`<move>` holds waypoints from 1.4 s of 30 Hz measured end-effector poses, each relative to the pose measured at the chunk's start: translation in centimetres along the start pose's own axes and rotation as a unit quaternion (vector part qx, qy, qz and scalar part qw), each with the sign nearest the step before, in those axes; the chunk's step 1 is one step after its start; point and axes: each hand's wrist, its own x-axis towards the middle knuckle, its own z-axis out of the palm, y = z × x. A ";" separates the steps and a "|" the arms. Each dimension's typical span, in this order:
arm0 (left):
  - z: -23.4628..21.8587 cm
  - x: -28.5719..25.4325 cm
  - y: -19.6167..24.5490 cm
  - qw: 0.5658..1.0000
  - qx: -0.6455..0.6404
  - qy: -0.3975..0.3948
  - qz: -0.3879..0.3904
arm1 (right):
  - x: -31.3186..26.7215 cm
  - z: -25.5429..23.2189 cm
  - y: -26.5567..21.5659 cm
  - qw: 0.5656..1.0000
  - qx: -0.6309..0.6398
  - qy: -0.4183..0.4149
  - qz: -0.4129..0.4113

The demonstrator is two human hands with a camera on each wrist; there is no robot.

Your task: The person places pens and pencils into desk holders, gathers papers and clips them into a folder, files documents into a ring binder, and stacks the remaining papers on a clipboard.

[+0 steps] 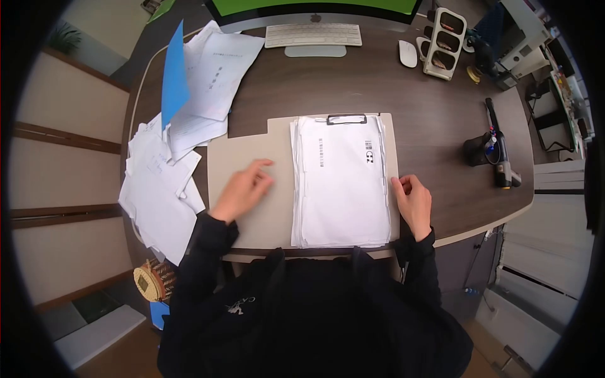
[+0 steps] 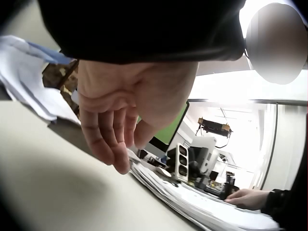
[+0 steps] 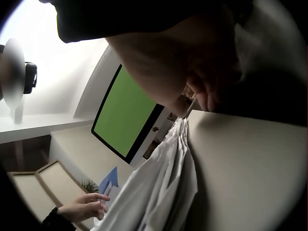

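A beige file folder lies spread out on the desk. On its right half rests a thick stack of printed white paper, under a black clip at the top edge. My left hand hovers over the folder's bare left flap, fingers loosely bent and holding nothing; its palm and fingers show in the left wrist view. At the folder's right edge, my right hand pinches the border between thumb and fingers. That hand is darkly shadowed beside the folder's edge in the right wrist view.
Loose papers and a blue sheet pile up at the left. A keyboard, mouse and white three-slot holder stand at the back. To the right are a black pen cup and a dark handheld tool.
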 end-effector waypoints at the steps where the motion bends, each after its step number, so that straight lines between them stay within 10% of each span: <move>1: 1.6 -0.4 0.2 1.000 0.000 0.002 -0.002 | -0.2 -0.1 -0.6 0.998 -0.059 0.008 0.006; 10: 7.1 -0.4 1.9 0.998 -0.054 -0.014 -0.028 | 0.8 1.1 -0.9 0.989 -0.076 0.054 -0.114; 37: 9.8 0.6 1.0 0.981 -0.143 0.128 -0.042 | -1.6 4.3 -1.3 0.987 0.036 0.127 -0.091; 39: 10.6 1.2 -0.6 0.966 -0.052 0.228 0.111 | -1.5 4.4 -1.0 0.987 0.041 0.128 -0.090; 42: 10.6 1.3 -0.6 0.969 -0.050 0.220 0.106 | -1.4 4.5 -0.7 0.986 0.051 0.128 -0.088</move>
